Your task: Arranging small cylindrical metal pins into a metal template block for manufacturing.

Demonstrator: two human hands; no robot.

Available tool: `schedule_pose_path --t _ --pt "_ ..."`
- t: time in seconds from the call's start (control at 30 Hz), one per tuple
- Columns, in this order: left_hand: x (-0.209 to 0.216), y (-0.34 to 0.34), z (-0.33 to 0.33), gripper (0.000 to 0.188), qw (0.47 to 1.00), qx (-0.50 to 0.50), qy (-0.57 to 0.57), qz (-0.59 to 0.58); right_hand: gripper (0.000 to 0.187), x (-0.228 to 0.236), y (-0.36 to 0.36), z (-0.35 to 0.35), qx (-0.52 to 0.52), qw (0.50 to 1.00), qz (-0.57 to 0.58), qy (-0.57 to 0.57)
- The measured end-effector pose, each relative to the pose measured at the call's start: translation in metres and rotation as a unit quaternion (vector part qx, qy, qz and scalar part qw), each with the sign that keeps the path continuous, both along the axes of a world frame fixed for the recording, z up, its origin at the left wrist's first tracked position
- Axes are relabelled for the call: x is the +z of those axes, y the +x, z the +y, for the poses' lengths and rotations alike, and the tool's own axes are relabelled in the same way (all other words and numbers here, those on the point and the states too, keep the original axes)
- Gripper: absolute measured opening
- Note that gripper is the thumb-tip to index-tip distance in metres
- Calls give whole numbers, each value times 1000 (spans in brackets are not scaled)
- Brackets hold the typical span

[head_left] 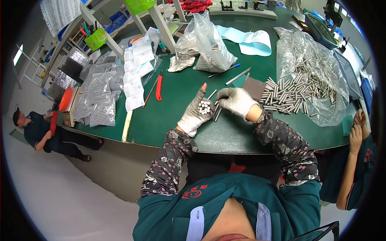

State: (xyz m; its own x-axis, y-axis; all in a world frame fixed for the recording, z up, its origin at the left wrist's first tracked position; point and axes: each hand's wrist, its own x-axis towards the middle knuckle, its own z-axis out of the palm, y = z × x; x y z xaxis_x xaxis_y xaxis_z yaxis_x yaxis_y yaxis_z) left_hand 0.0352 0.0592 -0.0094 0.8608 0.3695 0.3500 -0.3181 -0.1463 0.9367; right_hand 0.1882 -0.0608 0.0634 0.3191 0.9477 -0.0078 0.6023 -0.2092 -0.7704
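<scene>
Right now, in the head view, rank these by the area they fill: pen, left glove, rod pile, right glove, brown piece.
Largest to smallest:
1. Rod pile
2. Left glove and right glove: too alike to rank
3. Brown piece, as far as it shows
4. Pen

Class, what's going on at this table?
At a green table, a person's gloved left hand holds a bundle of metal rods, ends showing. The gloved right hand is close beside it, near a few loose rods; its grip is unclear. A larger pile lies to the right, at a clear plastic bag.
</scene>
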Motion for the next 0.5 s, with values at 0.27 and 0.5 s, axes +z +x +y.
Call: schedule_pose_path --t 0.27,0.5 --pt "-26 16 12 95 875 -122 -465 -53 26 3 -15 13 26 996 82 27" --pt "-6 15 -7 81 999 25 -4 -46 21 20 -33 19 19 981 -190 22"
